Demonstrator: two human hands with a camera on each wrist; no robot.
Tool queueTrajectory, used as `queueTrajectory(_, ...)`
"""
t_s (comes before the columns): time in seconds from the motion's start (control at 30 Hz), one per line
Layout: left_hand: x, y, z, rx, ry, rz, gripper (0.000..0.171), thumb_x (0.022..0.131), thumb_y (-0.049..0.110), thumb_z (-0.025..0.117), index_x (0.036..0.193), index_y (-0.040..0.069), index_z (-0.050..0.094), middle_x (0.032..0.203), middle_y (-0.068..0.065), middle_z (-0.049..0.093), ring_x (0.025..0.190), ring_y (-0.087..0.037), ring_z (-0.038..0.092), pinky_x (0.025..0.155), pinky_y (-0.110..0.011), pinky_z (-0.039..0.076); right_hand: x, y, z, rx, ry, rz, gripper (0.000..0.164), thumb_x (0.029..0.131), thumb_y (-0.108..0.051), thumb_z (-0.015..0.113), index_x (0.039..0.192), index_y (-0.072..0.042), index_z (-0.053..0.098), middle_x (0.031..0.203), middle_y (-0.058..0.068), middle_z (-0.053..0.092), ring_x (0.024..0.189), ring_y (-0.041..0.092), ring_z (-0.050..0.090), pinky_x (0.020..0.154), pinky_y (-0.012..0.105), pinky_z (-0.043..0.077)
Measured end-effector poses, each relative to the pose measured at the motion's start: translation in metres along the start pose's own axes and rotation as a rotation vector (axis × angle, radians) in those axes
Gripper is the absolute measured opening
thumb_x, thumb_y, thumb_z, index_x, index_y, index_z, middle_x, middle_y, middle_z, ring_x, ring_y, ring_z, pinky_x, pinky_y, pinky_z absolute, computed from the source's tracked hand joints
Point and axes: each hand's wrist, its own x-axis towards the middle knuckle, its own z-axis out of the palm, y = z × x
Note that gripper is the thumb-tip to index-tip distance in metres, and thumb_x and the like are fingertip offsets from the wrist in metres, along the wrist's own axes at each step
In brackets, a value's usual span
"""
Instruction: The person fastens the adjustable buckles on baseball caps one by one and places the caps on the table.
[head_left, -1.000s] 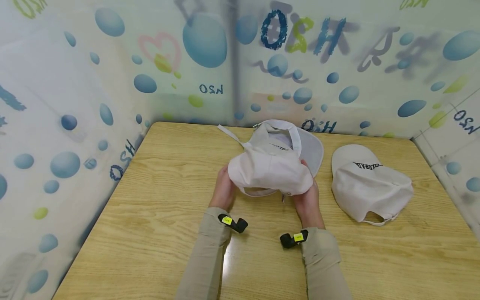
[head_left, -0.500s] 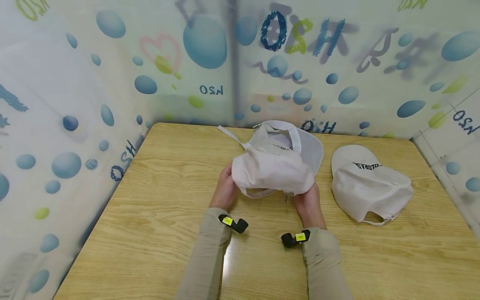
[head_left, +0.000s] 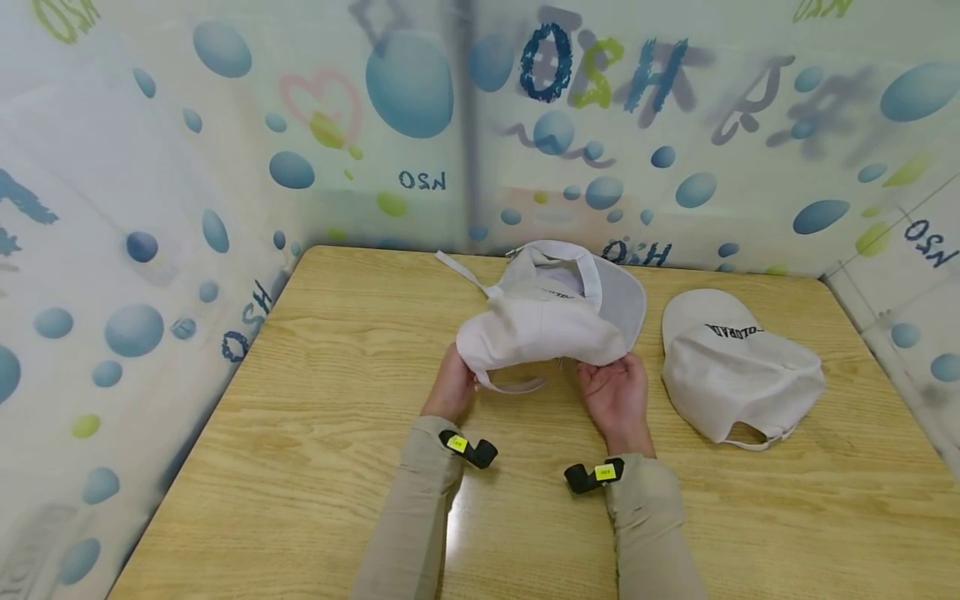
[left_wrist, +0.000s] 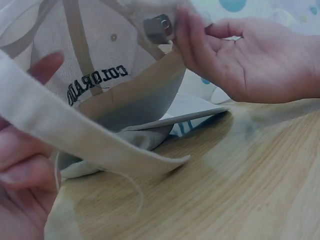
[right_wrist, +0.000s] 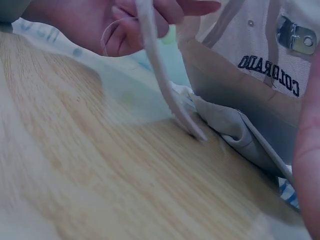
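Note:
Both hands hold a white baseball cap (head_left: 540, 333) over the wooden table, its back edge towards me. My left hand (head_left: 452, 379) grips its left side, where a loose back strap (left_wrist: 90, 135) hangs down with its end free. On the other side, my right hand (head_left: 617, 396) is turned palm up, fingers pinching the cap's edge beside a metal buckle (left_wrist: 159, 28). Inside the cap, COLORADO lettering (right_wrist: 270, 72) appears mirrored. Directly behind lies another white cap (head_left: 628, 296), partly hidden by the held one, its own strap (head_left: 461, 268) sticking out to the left.
A third white cap (head_left: 738, 367) with dark lettering sits on the table (head_left: 315, 467) to the right, its back strap fastened. Patterned cloth walls (head_left: 375, 208) close off the table's back and sides.
My right hand has turned its palm upward and slid to the cap's edge. The cap's near edge has risen on that side, and the strap's free end now shows apart from it.

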Motion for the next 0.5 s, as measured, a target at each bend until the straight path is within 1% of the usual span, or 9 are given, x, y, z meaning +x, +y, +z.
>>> queueTrajectory(0.07, -0.002, 0.001, 0.000, -0.011, -0.014, -0.046, 0.043, 0.095, 0.023, 0.029, 0.056, 0.016, 0.044, 0.044, 0.006, 0.038, 0.036, -0.005, 0.033, 0.036, -0.018, 0.028, 0.000, 0.000, -0.001, 0.038, -0.049, -0.005, 0.027, 0.088, -0.007, 0.028, 0.087, 0.002, 0.054, 0.091, 0.013, 0.059, 0.087, 0.023, 0.057, 0.083, 0.033, 0.046)
queueTrajectory(0.1, -0.003, 0.001, 0.000, -0.028, -0.032, -0.067, 0.045, 0.095, 0.024, 0.028, 0.054, 0.016, 0.043, 0.041, 0.006, 0.037, 0.034, -0.004, 0.031, 0.034, -0.019, 0.027, 0.000, 0.001, -0.001, 0.042, -0.068, -0.008, 0.028, 0.087, -0.003, 0.025, 0.088, 0.001, 0.053, 0.093, 0.013, 0.057, 0.090, 0.023, 0.055, 0.086, 0.033, 0.043)
queueTrajectory(0.17, -0.004, 0.002, 0.000, -0.079, -0.078, -0.084, 0.047, 0.096, 0.027, 0.027, 0.054, 0.015, 0.044, 0.041, 0.005, 0.038, 0.032, -0.005, 0.031, 0.033, -0.019, 0.027, 0.000, 0.002, -0.001, -0.006, -0.107, -0.025, 0.033, 0.086, 0.004, 0.020, 0.091, 0.001, 0.052, 0.097, 0.012, 0.055, 0.093, 0.023, 0.053, 0.089, 0.034, 0.041)
queueTrajectory(0.23, -0.005, 0.003, 0.000, -0.128, -0.111, -0.088, 0.046, 0.096, 0.028, 0.028, 0.056, 0.015, 0.048, 0.044, 0.003, 0.043, 0.033, -0.006, 0.035, 0.032, -0.019, 0.028, 0.001, 0.004, -0.001, -0.100, -0.132, -0.049, 0.037, 0.087, 0.010, 0.018, 0.095, 0.000, 0.054, 0.098, 0.010, 0.054, 0.093, 0.021, 0.051, 0.090, 0.034, 0.040)
queueTrajectory(0.3, -0.006, 0.005, 0.001, -0.154, -0.146, -0.075, 0.044, 0.095, 0.029, 0.028, 0.061, 0.014, 0.051, 0.048, 0.001, 0.048, 0.036, -0.007, 0.040, 0.034, -0.020, 0.031, 0.001, 0.005, -0.002, -0.205, -0.136, -0.078, 0.038, 0.089, 0.015, 0.023, 0.095, -0.002, 0.056, 0.098, 0.008, 0.054, 0.091, 0.020, 0.051, 0.088, 0.033, 0.041)
queueTrajectory(0.33, -0.007, 0.005, 0.002, -0.153, -0.160, -0.068, 0.043, 0.095, 0.029, 0.029, 0.063, 0.014, 0.053, 0.050, 0.000, 0.050, 0.038, -0.008, 0.043, 0.036, -0.020, 0.033, 0.002, 0.006, -0.002, -0.252, -0.138, -0.091, 0.037, 0.089, 0.015, 0.026, 0.096, -0.003, 0.057, 0.099, 0.007, 0.053, 0.092, 0.019, 0.051, 0.088, 0.033, 0.041)
queueTrajectory(0.4, -0.008, 0.007, 0.003, -0.133, -0.194, -0.055, 0.042, 0.096, 0.031, 0.029, 0.066, 0.016, 0.055, 0.052, 0.000, 0.053, 0.043, -0.010, 0.048, 0.041, -0.021, 0.038, 0.003, 0.008, -0.002, -0.313, -0.135, -0.098, 0.033, 0.091, 0.012, 0.032, 0.100, -0.006, 0.059, 0.102, 0.005, 0.053, 0.093, 0.018, 0.050, 0.087, 0.033, 0.041)
queueTrajectory(0.5, -0.009, 0.009, 0.004, -0.086, -0.264, -0.027, 0.041, 0.096, 0.034, 0.030, 0.069, 0.018, 0.058, 0.054, 0.000, 0.057, 0.049, -0.011, 0.052, 0.049, -0.023, 0.041, 0.003, 0.010, -0.003, -0.390, -0.139, -0.078, 0.027, 0.093, 0.004, 0.037, 0.105, -0.010, 0.057, 0.104, 0.004, 0.053, 0.093, 0.019, 0.051, 0.085, 0.033, 0.043)
